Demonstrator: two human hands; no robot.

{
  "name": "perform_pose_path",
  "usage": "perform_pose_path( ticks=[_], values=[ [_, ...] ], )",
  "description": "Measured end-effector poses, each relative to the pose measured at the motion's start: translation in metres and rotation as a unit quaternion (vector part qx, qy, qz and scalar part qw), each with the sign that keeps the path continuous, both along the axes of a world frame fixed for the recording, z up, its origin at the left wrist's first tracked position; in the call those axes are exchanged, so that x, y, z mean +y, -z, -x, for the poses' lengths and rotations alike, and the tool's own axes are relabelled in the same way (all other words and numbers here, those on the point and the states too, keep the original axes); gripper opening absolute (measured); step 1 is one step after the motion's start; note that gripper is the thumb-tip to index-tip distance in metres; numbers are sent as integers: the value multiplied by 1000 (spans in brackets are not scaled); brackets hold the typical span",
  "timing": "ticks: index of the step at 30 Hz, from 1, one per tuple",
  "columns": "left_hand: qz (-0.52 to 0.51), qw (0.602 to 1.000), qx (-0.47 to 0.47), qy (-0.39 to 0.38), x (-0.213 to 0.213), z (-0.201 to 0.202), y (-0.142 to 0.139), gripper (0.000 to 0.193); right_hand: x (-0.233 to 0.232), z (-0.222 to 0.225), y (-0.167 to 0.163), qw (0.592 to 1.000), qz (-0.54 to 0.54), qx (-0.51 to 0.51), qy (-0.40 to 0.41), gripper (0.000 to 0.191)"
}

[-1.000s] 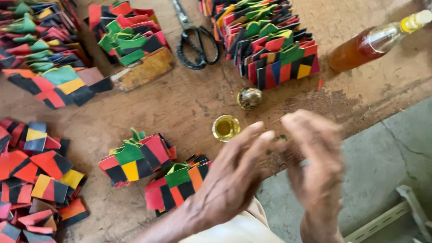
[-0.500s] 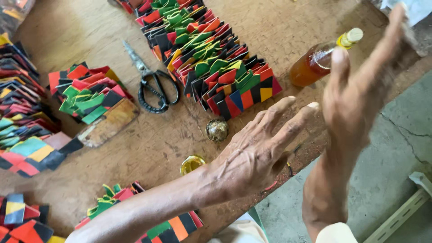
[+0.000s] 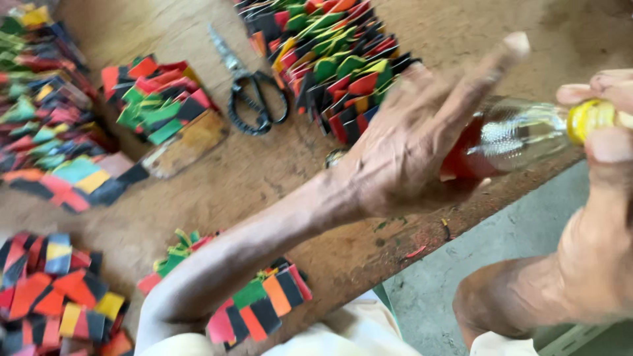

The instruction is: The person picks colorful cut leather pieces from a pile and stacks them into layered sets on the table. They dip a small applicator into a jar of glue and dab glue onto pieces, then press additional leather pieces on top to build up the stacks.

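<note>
Left hand [image 3: 402,151] wraps the body of a clear bottle [image 3: 514,135] of reddish liquid, lying sideways over the bench [image 3: 198,191] edge. Right hand [image 3: 603,217] pinches its yellow cap [image 3: 587,120]. Black scissors [image 3: 254,99] and stacks of red, green, yellow and black folded pieces [image 3: 330,62] sit beyond the left hand.

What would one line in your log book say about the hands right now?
left hand: grips bottle | right hand: fingers on yellow cap | scissors: lying on table
</note>
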State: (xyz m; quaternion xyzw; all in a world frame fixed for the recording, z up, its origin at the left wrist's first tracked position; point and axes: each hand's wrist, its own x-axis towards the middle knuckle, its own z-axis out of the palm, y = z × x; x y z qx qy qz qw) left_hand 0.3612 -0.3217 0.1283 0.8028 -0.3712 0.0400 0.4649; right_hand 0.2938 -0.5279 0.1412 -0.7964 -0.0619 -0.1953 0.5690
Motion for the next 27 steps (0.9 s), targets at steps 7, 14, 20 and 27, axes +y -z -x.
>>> perform_pose_path(
  ticks=[7, 14, 20, 27],
  values=[
    [-105, 990, -78, -52, 82, 47, -20, 101, 40, 12, -34, 954, 273, -97, -82, 23],
    [-173, 975, -44, -133, 132, 89, -30, 96, 86, -16, 33, 940, 284, -132, -137, 27],
    [-269, 944, -78, -173, 160, 118, -29, 93, 104, -20, 63, 950, 230, -133, -165, 31],
    [-377, 904, -100, -176, 164, 125, -23, 51, 86, -13, 34, 986, 85, -74, -126, 22]
  ],
)
